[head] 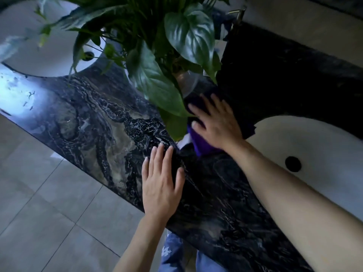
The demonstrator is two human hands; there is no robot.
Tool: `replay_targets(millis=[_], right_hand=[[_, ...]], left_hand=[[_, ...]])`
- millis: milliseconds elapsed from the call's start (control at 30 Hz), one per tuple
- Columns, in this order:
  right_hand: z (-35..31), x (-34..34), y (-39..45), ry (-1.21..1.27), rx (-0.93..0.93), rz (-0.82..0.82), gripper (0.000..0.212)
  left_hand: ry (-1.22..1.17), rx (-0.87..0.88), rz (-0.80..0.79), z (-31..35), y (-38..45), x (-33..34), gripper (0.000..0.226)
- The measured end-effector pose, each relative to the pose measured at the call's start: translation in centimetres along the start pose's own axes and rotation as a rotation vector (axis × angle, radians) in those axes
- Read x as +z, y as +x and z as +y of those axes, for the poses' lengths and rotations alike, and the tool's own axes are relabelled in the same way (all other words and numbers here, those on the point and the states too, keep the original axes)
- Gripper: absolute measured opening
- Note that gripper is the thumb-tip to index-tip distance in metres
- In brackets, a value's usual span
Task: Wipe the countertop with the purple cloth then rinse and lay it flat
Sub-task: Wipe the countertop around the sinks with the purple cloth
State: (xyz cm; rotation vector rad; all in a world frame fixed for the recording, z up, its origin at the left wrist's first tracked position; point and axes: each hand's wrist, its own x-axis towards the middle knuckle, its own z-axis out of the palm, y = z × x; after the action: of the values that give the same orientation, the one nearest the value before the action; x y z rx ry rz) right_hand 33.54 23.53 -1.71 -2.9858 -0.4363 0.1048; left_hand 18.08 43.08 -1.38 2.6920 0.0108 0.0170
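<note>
A dark marbled countertop [102, 122] runs diagonally across the head view. The purple cloth [203, 145] lies on it beside a plant, mostly covered by my right hand [214, 122], which presses flat on it with straight, spread fingers. My left hand [162, 181] rests flat on the bare stone nearer the front edge, fingers straight, holding nothing. Part of the cloth's far side is lost in shadow.
A leafy green plant [157, 55] in a glass vase [187, 81] stands just beyond the cloth. White sinks sit on both sides: one [49, 55] at the far left, one [304, 146] at the right with a dark drain. A brass faucet [238, 14] shows at the top. Tiled floor lies below.
</note>
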Motion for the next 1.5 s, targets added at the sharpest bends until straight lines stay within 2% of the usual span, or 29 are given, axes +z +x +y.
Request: replay_targets(millis=[100,200,267,333,433,600,700,800,900,967,1033,1100,1133,1200,1367,1433,1500], right_hand=[[3.0,-0.2,-0.3,-0.020,0.160,0.030,0.061],[1.7,0.0,-2.2,-0.029,0.229,0.053,0.061],[-0.8,0.2,-4.7,-0.013,0.128,0.027,0.062],[-3.8,0.4,-6.8,0.018,-0.060,-0.011,0.061],[-6.4,0.8,-5.0,0.046,-0.208,-0.055,0.062],[-3.4,-0.1,2.0,0.056,-0.328,-0.080,0.059],[3.4,-1.0,2.9,-0.009,-0.158,-0.079,0.059],[11.0,-2.2,2.7,-0.038,0.161,-0.063,0.058],[11.3,-2.4,2.2,-0.040,0.324,-0.039,0.060],[8.4,-1.7,0.6,-0.074,0.207,-0.004,0.062],[6.4,-1.2,-1.7,-0.074,-0.040,-0.033,0.061],[6.9,-1.1,-2.2,-0.065,-0.209,-0.076,0.059],[7.9,-1.3,-1.6,-0.058,-0.233,-0.081,0.058],[10.4,-1.4,0.6,-0.058,-0.164,-0.067,0.058],[19.0,-3.4,6.0,-0.055,0.207,-0.060,0.058],[19.6,-3.3,6.5,-0.049,0.279,-0.058,0.059],[17.5,-2.8,5.7,-0.070,0.301,-0.016,0.062]], left_hand=[[0.112,0.040,-0.059,0.2,0.1,0.1,0.062],[0.091,0.034,-0.068,0.2,0.0,0.1,0.062],[0.049,0.015,-0.062,0.2,0.0,0.0,0.063],[-0.001,0.007,-0.051,0.4,0.0,-0.2,0.063],[-0.007,0.005,-0.050,0.4,0.0,-0.1,0.063],[0.070,-0.076,-0.064,0.6,0.3,0.2,0.062],[0.148,-0.068,-0.068,0.9,0.5,0.4,0.060],[0.138,-0.034,-0.067,2.5,1.7,0.6,0.061],[0.036,0.112,-0.099,6.0,5.0,2.3,0.060],[0.004,0.170,-0.103,8.1,7.5,3.5,0.061],[0.035,0.181,-0.116,9.1,8.9,4.1,0.063],[0.123,0.204,-0.133,9.2,9.0,4.5,0.066],[0.160,0.216,-0.140,9.2,8.9,4.6,0.067],[0.217,0.208,-0.155,9.2,9.0,4.8,0.067],[0.301,0.183,-0.200,9.2,9.2,5.3,0.067],[0.302,0.173,-0.206,9.3,9.4,5.2,0.067],[0.302,0.172,-0.215,9.5,9.5,5.2,0.067]])
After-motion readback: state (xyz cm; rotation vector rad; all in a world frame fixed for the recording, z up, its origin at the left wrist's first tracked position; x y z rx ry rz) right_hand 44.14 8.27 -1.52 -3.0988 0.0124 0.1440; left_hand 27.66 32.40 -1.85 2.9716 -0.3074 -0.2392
